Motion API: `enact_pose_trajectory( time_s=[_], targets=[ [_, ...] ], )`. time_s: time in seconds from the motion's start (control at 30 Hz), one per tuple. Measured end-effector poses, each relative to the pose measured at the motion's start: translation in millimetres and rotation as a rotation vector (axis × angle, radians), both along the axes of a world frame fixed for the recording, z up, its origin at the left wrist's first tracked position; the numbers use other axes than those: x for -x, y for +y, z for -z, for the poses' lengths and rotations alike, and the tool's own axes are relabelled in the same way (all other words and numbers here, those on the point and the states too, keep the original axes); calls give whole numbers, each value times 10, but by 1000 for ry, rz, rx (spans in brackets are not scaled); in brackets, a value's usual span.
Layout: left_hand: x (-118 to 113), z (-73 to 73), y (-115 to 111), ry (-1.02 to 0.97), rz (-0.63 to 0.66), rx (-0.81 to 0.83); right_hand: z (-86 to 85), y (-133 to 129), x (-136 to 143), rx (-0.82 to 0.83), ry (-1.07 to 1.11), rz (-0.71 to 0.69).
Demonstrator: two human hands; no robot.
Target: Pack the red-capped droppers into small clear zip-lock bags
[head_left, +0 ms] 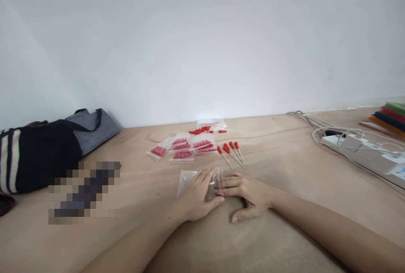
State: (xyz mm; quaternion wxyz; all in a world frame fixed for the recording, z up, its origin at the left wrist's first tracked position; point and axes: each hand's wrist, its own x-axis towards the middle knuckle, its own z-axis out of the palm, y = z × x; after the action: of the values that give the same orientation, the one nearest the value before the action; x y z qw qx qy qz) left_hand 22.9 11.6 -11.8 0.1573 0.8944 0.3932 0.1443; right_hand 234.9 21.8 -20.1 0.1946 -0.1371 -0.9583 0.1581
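Note:
A clear zip bag [186, 179] with a red line along its seal lies flat on the table. My left hand [200, 195] rests on top of it, fingers spread. From the right, my right hand [248, 193] touches the bag's sealed edge with its fingertips, thumb held apart on the table. Just beyond the hands lie several droppers [234, 150] with red bulbs and thin pale stems. Several zip bags with red-bulbed pieces inside [182, 148] are grouped behind my left hand. Farther back, loose red-bulbed pieces [200, 130] lie by more clear bags [210, 124].
A black bag [44, 155] and a striped bag [95, 131] stand at the left, near a pixelated dark object [87, 190]. At the right are a power strip with cables [370, 155] and stacked coloured sheets [390, 117]. A wall rises behind.

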Motion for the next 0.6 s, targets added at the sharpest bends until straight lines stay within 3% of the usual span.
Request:
enact_pose_trajectory(
  time_s=[0.27, 0.6],
  targets=[
    [213, -57, 10, -9, -10, 68, -81, 18, -54, 12, -73, 33],
    [180, -27, 18, 76, -21, 26, -19, 44, -89, 200, 67, 74]
  ],
)
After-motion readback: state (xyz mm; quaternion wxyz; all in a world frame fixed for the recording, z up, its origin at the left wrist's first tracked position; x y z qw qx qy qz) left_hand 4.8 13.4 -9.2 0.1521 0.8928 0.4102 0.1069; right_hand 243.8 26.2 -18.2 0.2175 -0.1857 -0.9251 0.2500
